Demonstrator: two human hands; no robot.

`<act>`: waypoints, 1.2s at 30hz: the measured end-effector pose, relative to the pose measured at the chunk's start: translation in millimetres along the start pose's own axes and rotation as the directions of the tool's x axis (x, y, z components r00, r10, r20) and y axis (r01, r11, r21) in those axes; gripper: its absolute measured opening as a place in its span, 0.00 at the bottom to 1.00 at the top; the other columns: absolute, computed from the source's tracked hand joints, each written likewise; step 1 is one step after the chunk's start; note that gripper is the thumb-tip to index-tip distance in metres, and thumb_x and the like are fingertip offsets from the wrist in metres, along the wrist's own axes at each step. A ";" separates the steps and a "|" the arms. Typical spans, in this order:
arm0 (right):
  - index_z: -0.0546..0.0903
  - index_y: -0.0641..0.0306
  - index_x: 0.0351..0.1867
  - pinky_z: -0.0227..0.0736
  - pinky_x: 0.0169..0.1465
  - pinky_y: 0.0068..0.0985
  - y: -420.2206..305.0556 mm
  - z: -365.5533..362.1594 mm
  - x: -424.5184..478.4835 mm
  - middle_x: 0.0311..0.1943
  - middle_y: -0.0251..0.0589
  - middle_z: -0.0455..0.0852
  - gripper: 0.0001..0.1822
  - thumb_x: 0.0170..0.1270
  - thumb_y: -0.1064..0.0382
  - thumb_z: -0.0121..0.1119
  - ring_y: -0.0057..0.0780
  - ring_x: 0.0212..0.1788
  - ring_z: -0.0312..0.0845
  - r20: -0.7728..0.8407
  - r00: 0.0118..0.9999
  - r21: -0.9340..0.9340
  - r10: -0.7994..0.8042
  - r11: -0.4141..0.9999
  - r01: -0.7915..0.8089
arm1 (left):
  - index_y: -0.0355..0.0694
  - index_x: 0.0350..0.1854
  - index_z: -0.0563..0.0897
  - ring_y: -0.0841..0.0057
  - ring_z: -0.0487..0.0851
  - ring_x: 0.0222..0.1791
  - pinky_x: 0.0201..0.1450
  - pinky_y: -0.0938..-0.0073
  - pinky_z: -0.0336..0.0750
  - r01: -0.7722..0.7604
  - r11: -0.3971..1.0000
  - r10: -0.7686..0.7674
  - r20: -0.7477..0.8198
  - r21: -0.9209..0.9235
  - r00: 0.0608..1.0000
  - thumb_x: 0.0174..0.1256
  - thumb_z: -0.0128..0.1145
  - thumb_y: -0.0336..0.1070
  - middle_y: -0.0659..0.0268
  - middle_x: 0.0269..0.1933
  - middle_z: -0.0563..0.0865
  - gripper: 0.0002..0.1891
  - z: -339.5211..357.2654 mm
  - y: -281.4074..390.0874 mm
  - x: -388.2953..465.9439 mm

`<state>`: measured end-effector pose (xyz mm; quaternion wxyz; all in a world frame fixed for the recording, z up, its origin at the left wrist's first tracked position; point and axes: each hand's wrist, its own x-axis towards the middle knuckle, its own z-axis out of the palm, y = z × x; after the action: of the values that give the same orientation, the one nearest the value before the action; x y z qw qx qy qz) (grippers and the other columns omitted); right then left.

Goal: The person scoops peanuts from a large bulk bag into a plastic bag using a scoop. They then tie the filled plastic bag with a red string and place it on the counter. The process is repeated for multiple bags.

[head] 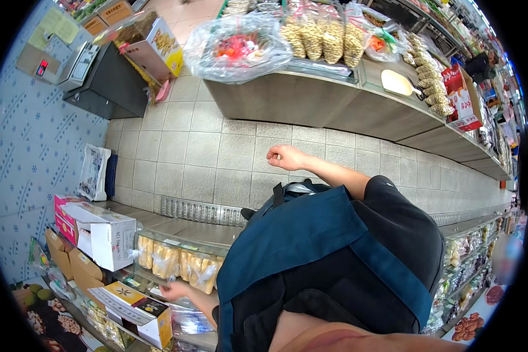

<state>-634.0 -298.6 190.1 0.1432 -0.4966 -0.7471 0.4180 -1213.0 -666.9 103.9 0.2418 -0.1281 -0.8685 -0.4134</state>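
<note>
My right hand (287,158) hangs over the tiled floor with its fingers curled in and nothing visible in it. To the lower left, my left hand (175,291) reaches to a glass-edged shelf (182,244). Its fingertips are at the tied end of one of the clear bags of yellow stick-shaped food (165,260), several of which stand in a row. Blur hides whether the fingers grip the plastic. Just below that hand lies a yellow and white printed carton (136,310). A dark blue apron (290,224) covers my front.
A long wooden counter (286,99) carries bagged peanuts (323,39), a large clear plastic bag (240,48) and a cream scoop (396,82). A scale (80,61) tops a dark cabinet (110,83). A white carton (108,237) borders the shelf. Metal drain grating (202,212) crosses the tiles.
</note>
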 end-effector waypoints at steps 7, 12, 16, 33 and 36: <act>0.81 0.62 0.50 0.79 0.47 0.38 110.6 -124.5 -94.1 0.38 0.46 0.89 0.18 0.65 0.53 0.60 0.42 0.43 0.86 -0.132 0.971 0.072 0.201 0.979 -0.193 | 0.34 0.46 0.82 0.74 0.83 0.43 0.48 0.74 0.81 0.288 0.844 0.163 0.729 -0.452 0.665 0.69 0.53 0.22 0.61 0.44 0.85 0.08 97.7 299.3 -221.0; 0.81 0.64 0.52 0.79 0.44 0.30 201.2 -182.9 -163.5 0.37 0.43 0.89 0.16 0.67 0.57 0.61 0.30 0.40 0.85 -0.292 0.854 0.436 0.431 0.855 -0.282 | 0.33 0.47 0.84 0.75 0.85 0.45 0.50 0.73 0.79 0.086 0.731 0.676 0.736 -0.677 0.038 0.70 0.57 0.29 0.62 0.44 0.88 0.08 130.7 476.0 -392.0; 0.81 0.67 0.51 0.77 0.40 0.22 214.7 -229.8 -195.8 0.36 0.36 0.86 0.14 0.70 0.61 0.59 0.20 0.39 0.81 -0.302 0.775 0.701 0.555 0.680 -0.213 | 0.35 0.50 0.84 0.66 0.86 0.47 0.52 0.70 0.78 0.094 0.527 0.848 0.514 -0.845 -0.131 0.71 0.58 0.35 0.57 0.45 0.88 0.11 115.5 643.7 -478.7; 0.81 0.65 0.50 0.73 0.38 0.17 324.8 -425.5 -177.9 0.34 0.32 0.86 0.11 0.73 0.62 0.57 0.15 0.32 0.75 -0.364 0.569 0.821 0.737 0.543 -0.179 | 0.30 0.74 0.59 0.46 0.53 0.77 0.78 0.55 0.48 0.067 0.478 0.878 0.479 -0.876 -0.003 0.73 0.55 0.52 0.41 0.77 0.54 0.38 211.3 897.9 -754.2; 0.81 0.66 0.51 0.73 0.38 0.18 341.1 -447.2 -161.7 0.34 0.33 0.86 0.11 0.72 0.63 0.58 0.16 0.32 0.76 -0.341 0.588 0.826 0.734 0.532 -0.185 | 0.32 0.62 0.78 0.52 0.65 0.73 0.75 0.58 0.57 0.163 0.444 0.885 0.460 -0.881 0.075 0.81 0.42 0.43 0.49 0.72 0.70 0.22 212.0 901.5 -755.7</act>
<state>-65.1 -168.6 233.8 0.4515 -0.7036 -0.2431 0.4920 -256.3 45.2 183.2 -0.3142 -0.6957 -0.4455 -0.4678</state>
